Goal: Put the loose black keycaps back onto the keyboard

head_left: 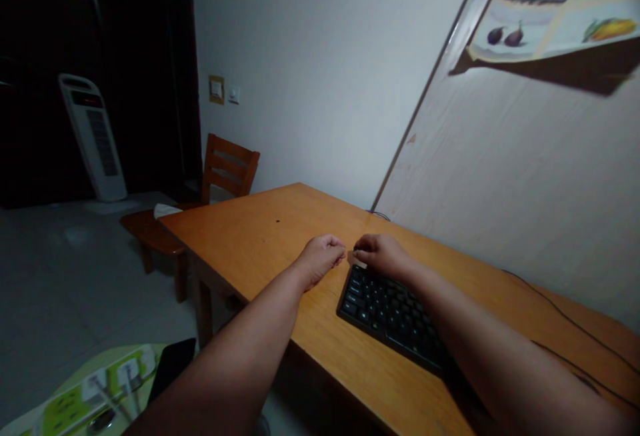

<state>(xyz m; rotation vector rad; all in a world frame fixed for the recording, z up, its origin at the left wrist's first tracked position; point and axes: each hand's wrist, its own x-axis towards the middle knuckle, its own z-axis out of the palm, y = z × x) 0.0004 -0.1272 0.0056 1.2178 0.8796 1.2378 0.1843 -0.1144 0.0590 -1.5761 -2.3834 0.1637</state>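
Note:
A black keyboard [395,316] lies on the wooden table, its right part covered by my right forearm. My right hand [383,254] hangs over the keyboard's far left corner, its fingers curled in a pinch. Something small and dark shows at those fingertips, but I cannot make out what it is. Just left of it, my left hand [321,261] is closed above the tabletop, thumb pressed against the fingers. Whatever it holds, if anything, is hidden. The two hands face each other with a narrow gap between them. A tiny black piece [278,221] lies farther back on the table.
The wooden table [240,223] meets the wall, with dark cables [555,303] along its right side. A wooden chair [230,166] stands beyond its left end. At lower left, a green-and-white power strip [67,409] with plugs sits beside a dark flat object [173,366].

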